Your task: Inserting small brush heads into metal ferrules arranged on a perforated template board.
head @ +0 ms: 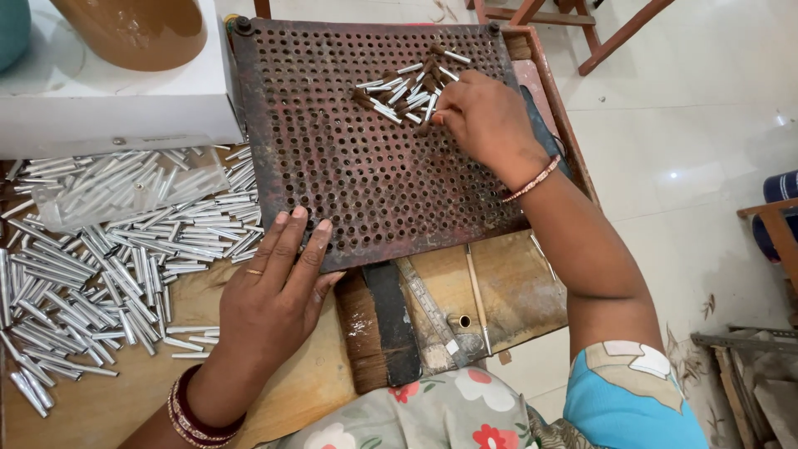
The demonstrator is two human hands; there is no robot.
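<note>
Pinching one tube from small tube pile atop perforated plate, right hand fingers | left hand fingers spread, bracing plate's near edge | risk: nudged tubes rolling off plate, judged.

- The right hand hides its own fingertips and whatever they pinch.
- The brown vessel is cut off by the top edge.

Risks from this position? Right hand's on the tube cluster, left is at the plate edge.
1. The small tubes lie loose on the perforated plate; the right hand may scatter them or drop some through the holes.
2. The left hand rests beside the silver tube pile, so a slip might sweep tubes off the table.
</note>
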